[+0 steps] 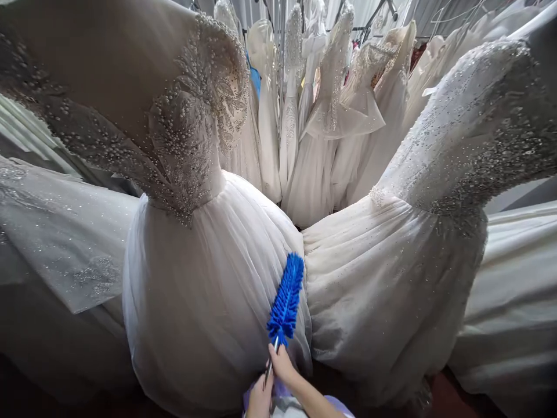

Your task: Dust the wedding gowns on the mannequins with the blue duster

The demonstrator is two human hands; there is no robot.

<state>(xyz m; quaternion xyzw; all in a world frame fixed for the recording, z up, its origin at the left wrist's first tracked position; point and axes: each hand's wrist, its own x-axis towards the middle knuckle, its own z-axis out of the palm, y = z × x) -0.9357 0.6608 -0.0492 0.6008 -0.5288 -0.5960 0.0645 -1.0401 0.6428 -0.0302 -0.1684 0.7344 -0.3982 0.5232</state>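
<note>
A duster (286, 299) with a bright blue fluffy head and a thin metal handle points up and away from me, in front of the skirts. Both my hands are closed around its handle, my right hand (282, 364) higher, just below the blue head, and my left hand (260, 396) lower down. The duster's head lies over the right side of a white gown (209, 290) with a beaded bodice; I cannot tell whether it touches the fabric. Just to the right stands a second white gown (383, 278) with a sparkling bodice.
More white gowns (300, 145) hang close together at the back from a dark rack (374, 20). Another gown with sparkling lace (87, 255) is on the far left, and pale fabric (513, 290) fills the right side. A dark reddish floor (448, 389) shows below the skirts.
</note>
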